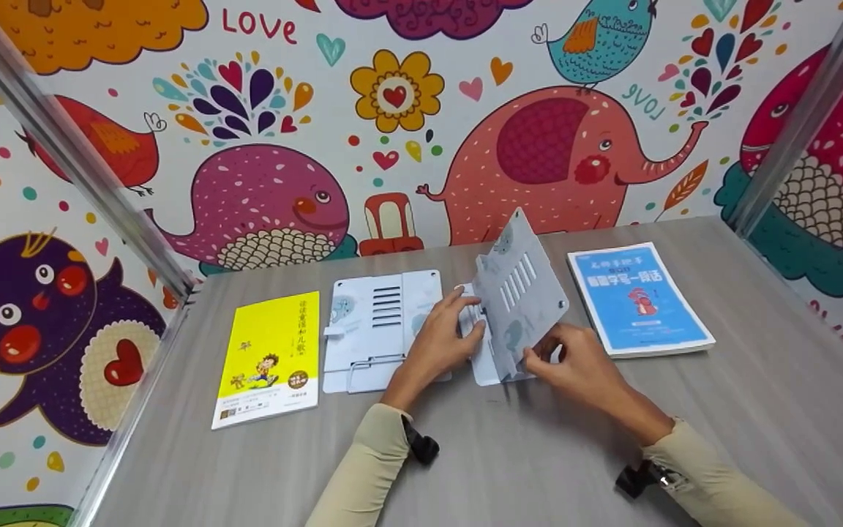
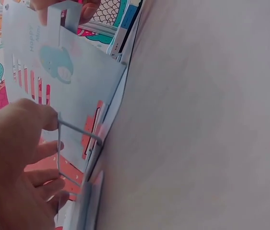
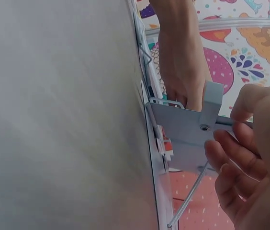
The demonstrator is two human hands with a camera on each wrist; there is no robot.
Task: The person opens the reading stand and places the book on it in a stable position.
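A pale grey-blue metal book stand [image 1: 520,285] stands on the table with its slotted panel tilted up from its base. My left hand [image 1: 445,337] is at its left side; in the left wrist view the thumb and fingers hold a thin wire bracket [image 2: 80,130] near the base. With curled fingers, my right hand [image 1: 575,366] grips the panel's lower right edge, beside a small metal clip [image 3: 212,103]. A wire leg [image 3: 190,196] slants behind the panel in the right wrist view. Left of my left hand, a second book stand [image 1: 356,322] lies flat.
A yellow book [image 1: 271,351] lies at the left of the table [image 1: 509,468], beside the flat stand. To the right lies a thick blue book [image 1: 637,300]. A cartoon-printed wall [image 1: 421,168] closes off the back, with metal posts at both corners.
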